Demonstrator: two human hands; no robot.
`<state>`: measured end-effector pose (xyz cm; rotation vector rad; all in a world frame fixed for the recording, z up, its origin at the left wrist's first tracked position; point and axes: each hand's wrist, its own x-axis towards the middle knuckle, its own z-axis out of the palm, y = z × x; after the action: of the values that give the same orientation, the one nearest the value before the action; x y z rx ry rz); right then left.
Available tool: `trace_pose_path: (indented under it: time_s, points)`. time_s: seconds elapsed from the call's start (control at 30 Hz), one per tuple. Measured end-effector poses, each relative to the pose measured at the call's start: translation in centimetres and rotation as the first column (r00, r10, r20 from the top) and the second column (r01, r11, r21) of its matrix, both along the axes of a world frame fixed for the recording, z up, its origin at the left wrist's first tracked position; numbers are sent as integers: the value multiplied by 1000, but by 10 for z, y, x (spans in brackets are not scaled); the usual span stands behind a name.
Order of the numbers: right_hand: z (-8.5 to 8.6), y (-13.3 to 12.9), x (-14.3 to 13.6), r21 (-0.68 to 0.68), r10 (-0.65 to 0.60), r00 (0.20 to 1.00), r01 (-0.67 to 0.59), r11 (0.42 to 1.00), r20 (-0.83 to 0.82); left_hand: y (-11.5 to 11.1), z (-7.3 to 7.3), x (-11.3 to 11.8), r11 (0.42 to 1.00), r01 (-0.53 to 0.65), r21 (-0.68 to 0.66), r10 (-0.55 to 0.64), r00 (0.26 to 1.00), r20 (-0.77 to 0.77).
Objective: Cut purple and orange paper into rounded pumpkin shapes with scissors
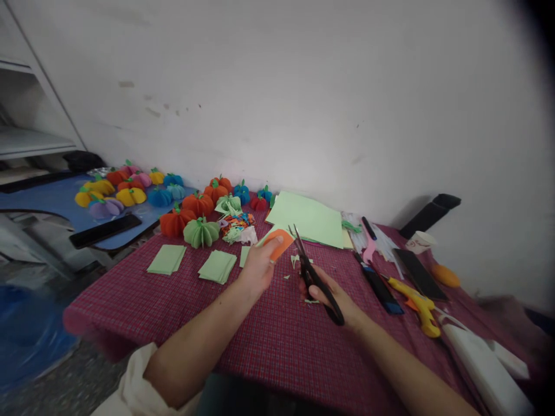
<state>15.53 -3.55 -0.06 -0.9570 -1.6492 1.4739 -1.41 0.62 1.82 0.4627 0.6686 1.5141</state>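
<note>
My left hand (pixel 259 267) is closed on an orange paper piece (pixel 280 244), with light green paper showing behind it. Black scissors (pixel 318 282) are in my right hand (pixel 332 294), their narrow blades apart and pointing up beside the orange paper's right edge. Small green scraps (pixel 295 261) lie on the red checked cloth near the blades. Left of my left hand are stacks of light green paper (pixel 217 266) and another green stack (pixel 167 259). Large green sheets (pixel 307 218) lie behind my hands.
Paper pumpkins (pixel 202 232) in several colours stand at the back left, more on a blue table (pixel 82 216). A heap of coloured scraps (pixel 237 225) is beside them. At right lie a yellow glue gun (pixel 416 303), a cutter (pixel 379 286), a dark phone (pixel 418 274) and a cup (pixel 420 241).
</note>
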Motion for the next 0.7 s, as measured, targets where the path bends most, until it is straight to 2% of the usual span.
trace_pose_path:
  time_s: [0.17,0.53,0.7]
  points:
    - [-4,-2,2,-29,20,997,-22,999,-77,-2,1,1,1000,-26,-17,26,1000,-2]
    - [0,-5,1,-61,-3,999,0,998,-49,-1,-8,4,1000,-16,-14,15,999,-43]
    - [-2,-3,3,-53,21,999,-23,998,-37,-2,-8,5,999,0,-34,-2,999,-52]
